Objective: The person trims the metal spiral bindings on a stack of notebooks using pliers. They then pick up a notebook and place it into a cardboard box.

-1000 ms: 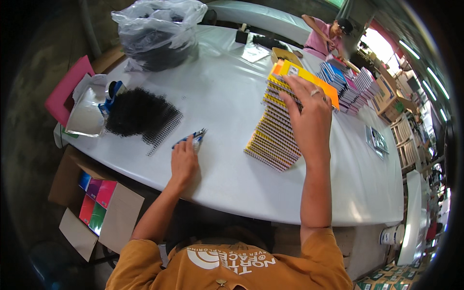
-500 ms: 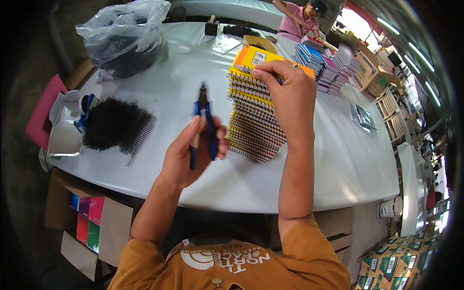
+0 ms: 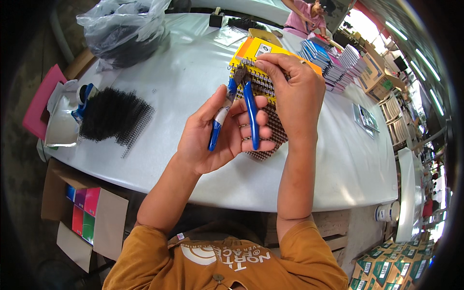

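Note:
In my left hand [image 3: 205,130] are blue-handled cutting pliers [image 3: 252,116], their handles spread and resting across the fingers. The dark jaws reach the wire coil at the near left corner of the top notebook in a stack of yellow spiral notebooks [image 3: 251,46]. Whether the jaws close on the wire is too small to tell. My right hand [image 3: 299,92] is closed, thumb and fingers pinching the coil edge of that top notebook. Stepped rows of spiral bindings run down the stack's near side, partly hidden behind both hands.
Loose black spiral coils [image 3: 113,116] lie left on the white table [image 3: 169,164], beside a blue tape dispenser [image 3: 83,101]. A plastic bag [image 3: 123,34] stands behind them. Stacked notebooks [image 3: 333,63] and a person [image 3: 307,19] in pink are at the far right. An open carton [image 3: 111,222] sits lower left.
My left hand has moved up and right, bringing the pliers from beside the stack to the top notebook's coil. The handles are spread wider. My right hand still pinches the notebook's edge.

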Tool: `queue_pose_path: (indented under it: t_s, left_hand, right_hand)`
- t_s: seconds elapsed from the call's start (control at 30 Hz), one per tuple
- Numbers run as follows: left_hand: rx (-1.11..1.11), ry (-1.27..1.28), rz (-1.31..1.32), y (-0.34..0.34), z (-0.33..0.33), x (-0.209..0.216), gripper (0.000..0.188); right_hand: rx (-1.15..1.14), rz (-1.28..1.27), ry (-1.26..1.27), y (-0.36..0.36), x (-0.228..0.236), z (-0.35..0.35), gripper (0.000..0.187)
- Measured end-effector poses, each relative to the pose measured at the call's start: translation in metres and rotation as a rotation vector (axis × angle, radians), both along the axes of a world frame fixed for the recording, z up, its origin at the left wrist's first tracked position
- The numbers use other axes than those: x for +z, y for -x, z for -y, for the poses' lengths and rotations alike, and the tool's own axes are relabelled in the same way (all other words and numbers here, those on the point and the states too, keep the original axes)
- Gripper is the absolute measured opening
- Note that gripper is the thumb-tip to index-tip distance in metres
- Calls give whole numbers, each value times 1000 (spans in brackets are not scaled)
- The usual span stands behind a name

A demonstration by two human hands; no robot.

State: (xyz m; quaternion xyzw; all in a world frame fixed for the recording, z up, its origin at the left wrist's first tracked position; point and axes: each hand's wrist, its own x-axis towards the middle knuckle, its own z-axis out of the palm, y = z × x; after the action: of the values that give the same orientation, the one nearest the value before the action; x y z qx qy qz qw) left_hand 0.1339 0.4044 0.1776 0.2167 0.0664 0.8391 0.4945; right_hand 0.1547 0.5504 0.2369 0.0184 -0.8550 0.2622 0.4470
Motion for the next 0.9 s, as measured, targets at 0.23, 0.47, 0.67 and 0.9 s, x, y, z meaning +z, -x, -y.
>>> queue_pose_path:
  t_s: [0.23,0.47,0.67,0.9]
  left_hand:
    - [1028,1299,-1206,-18,0,6,51]
    - [60,108,-105,-9,21,-1,67]
    - [-78,-66,-37,2,18,-11,68]
    - [161,301,-126,2,24,2,61]
  right_hand:
    - [36,-18,-134,-6,-3,-6,20]
    - [56,-18,-157,-8,-5,-8,20]
    - [56,-39,-169,-8,-6,-10,19]
    - [62,-31,-156,-8,-4,-9,20]
